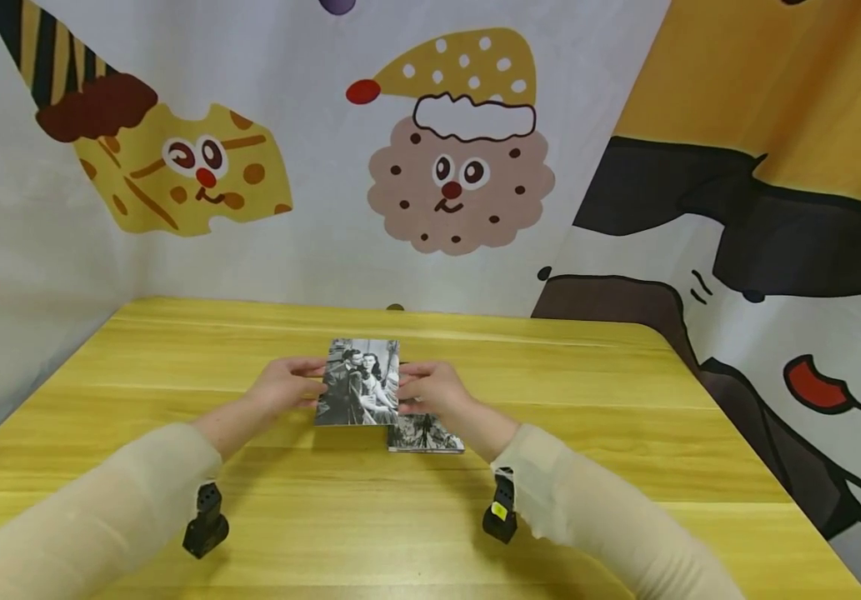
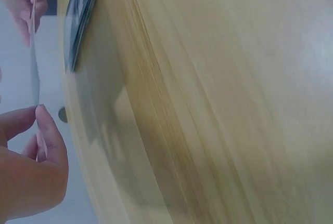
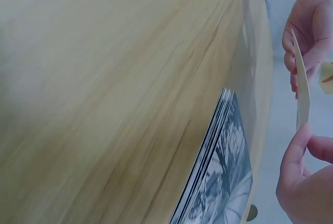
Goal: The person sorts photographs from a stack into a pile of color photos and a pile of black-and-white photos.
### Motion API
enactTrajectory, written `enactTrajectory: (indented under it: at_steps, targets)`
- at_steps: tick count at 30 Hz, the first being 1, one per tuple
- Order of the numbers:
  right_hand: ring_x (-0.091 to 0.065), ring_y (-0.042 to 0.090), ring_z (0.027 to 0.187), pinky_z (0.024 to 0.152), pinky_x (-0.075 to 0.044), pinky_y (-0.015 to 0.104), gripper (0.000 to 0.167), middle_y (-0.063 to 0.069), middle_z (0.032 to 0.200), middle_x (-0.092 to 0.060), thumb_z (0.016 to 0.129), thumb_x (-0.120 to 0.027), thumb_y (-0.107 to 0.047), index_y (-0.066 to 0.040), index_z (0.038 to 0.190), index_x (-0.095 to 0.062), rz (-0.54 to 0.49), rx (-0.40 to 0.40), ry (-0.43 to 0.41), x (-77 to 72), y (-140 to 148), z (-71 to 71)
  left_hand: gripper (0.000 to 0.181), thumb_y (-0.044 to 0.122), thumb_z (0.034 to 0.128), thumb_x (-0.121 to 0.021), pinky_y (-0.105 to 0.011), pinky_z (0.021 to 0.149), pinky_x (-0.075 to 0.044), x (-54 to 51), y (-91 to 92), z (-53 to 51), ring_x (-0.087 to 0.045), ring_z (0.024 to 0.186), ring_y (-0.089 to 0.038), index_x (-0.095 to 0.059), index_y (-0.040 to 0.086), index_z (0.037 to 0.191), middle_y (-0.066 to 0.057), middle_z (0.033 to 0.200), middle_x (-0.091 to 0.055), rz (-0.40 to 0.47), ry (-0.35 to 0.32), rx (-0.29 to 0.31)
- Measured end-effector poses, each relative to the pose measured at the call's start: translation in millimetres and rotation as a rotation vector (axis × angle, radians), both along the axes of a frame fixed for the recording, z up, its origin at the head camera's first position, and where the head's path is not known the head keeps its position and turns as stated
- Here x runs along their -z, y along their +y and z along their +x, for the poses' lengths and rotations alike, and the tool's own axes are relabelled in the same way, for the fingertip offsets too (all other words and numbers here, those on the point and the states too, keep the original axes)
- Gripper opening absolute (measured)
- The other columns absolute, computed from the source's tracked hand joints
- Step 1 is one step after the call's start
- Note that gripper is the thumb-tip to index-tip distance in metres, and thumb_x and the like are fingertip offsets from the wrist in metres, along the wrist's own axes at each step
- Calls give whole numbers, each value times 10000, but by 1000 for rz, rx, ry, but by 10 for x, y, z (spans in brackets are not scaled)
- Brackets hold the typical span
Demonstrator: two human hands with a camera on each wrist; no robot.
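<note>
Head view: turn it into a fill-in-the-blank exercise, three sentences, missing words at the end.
The left hand and right hand pinch one photo card printed in black and ____.
The card stack on the table lies nearer the ____ hand.
On the backdrop, the cookie figure has a nose coloured ____.
Missing words: white; right; red.

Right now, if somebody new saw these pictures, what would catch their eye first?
Probably the black-and-white photo of a couple, held above the table between the left grip and right grip. A stack of similar prints lies below it, toward the right. Behind the table, a smiling cartoon face in a yellow dotted hat stands out on the cloth backdrop.
</note>
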State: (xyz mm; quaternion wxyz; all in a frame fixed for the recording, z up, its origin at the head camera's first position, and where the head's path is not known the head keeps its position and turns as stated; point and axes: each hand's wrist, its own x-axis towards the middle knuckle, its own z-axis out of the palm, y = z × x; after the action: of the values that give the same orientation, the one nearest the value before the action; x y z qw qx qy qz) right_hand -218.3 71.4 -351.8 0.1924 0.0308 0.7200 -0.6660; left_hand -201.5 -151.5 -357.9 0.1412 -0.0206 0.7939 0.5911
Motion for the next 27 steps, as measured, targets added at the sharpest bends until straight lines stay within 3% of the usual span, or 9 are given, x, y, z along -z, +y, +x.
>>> enactTrajectory:
  at_steps: [5,12,19,27]
  targets:
    - [-565,117,618,588,-571,192,487,63,914,-547,829,-587,110,20,1303,-515,13,-20,-9,21,-107,-7,552,-15,897,-526,-249,752,-576,24,-105,-14,-589,922,-132,-323,-92,1404,-310,1383,-388,-33,14,6]
    - [-566,131,655,643,-584,221,514,125,1017,-570,822,-597,106,16,1318,-499,35,-54,0,82,-226,-6,543,-22,901,-520,-359,844,-566,45,-192,-8,-518,1147,-375,-313,-120,1394,-330,1379,-386,-97,13,4]
    - [-582,146,695,670,-591,247,513,202,1130,-567,825,-595,107,46,1322,-481,60,-82,-14,148,-299,9,528,-57,864,-536,-281,760,-576,97,-205,-2,-573,1023,-289,-361,-138,1355,-320,1310,-446,-172,-17,-31]
    - [-612,140,683,673,-597,253,506,229,1131,-588,822,-588,115,85,1313,-467,69,-129,-12,184,-330,19,488,6,912,-498,-388,843,-561,96,-206,28,-521,1130,-402,-363,-133,1359,-332,1358,-405,-243,-26,-48]
